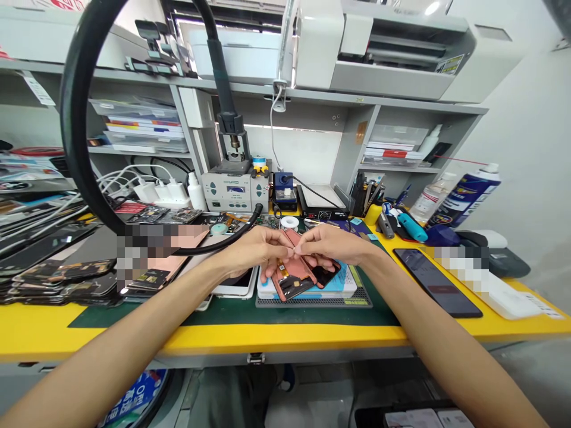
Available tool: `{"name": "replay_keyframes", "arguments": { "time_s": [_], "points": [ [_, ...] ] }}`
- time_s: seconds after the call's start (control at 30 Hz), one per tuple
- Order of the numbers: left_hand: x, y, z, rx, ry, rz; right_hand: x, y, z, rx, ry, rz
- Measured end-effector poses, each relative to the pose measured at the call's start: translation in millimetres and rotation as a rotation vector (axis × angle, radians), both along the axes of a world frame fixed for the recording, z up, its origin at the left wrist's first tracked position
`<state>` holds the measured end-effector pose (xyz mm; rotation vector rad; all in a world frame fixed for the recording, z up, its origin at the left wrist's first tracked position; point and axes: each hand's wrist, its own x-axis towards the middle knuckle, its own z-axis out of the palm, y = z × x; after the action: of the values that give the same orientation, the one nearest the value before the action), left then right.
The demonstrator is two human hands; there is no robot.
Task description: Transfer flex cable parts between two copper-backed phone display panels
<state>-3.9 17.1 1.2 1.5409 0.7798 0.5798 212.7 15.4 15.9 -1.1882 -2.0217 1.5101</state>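
Observation:
Both hands meet over a pinkish phone part [292, 279] with a dark lower end, which rests tilted on a white and blue box [343, 286]. My left hand [263, 249] has thumb and forefinger pinched at its upper edge, the other fingers curled against its left side. From the right, my right hand [328, 245] pinches at the same spot; whatever lies between the fingertips is too small to name. Under the right fingers a second part with a black face [328, 274] shows. A grey perforated mat [363, 297] lies beneath the box.
Stacked phone parts [66, 276] fill the left side. A thick black hose [74, 119] loops down near my left forearm. A hot-air station [236, 191] stands behind. To the right are a dark phone [437, 282], a white slab [504, 291] and a blue spray can [468, 196].

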Motion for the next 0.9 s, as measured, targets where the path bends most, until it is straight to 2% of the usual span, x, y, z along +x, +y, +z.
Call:
{"name": "replay_keyframes", "arguments": {
  "time_s": [0.4,0.9],
  "points": [
    [1.5,-2.8,2.7,-0.029,0.017,0.026,3.8,3.9,-5.9,0.0,0.011,0.03],
    [4.5,-5.6,4.2,-0.022,-0.005,0.041,3.0,3.3,-5.3,0.009,0.003,0.062]
  ]
}}
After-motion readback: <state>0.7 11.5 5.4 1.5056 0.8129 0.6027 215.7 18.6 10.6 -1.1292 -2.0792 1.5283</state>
